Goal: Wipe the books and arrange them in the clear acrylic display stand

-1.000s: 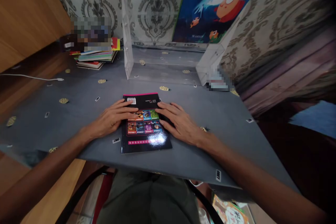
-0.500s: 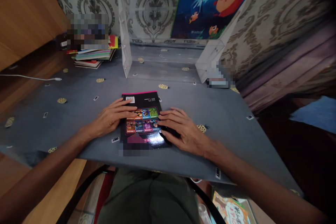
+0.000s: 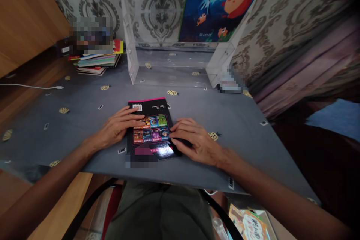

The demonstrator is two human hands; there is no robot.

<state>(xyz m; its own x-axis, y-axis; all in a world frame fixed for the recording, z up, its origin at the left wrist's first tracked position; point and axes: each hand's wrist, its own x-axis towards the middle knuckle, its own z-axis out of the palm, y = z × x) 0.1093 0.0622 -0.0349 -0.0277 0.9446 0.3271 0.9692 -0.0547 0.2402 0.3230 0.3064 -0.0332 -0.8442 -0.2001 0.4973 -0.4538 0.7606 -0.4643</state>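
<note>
A: What are the surface and setting?
B: A grey tablecloth, printed with yellow pineapples, covers the table. Behind it stands damask-patterned wallpaper; a wooden panel rises at left, and a pinkish curtain hangs at right.
A: Where is the book?
B: The black book lies flat near the table's front edge, between the hands.
A: What differs from one second earlier?
B: The right hand, formerly extended over the cover, has drawn down and outward, its fingers now bent at the book's right edge; whether they pinch it cannot be told. The left hand remains laid on the cover, fingers extended, gripping nothing.
A: And the counts?
B: Two hands; one black book; one clear stand; one blue poster bearing three orange fish; one white cable; one stack of books, its upper part blurred.
</note>
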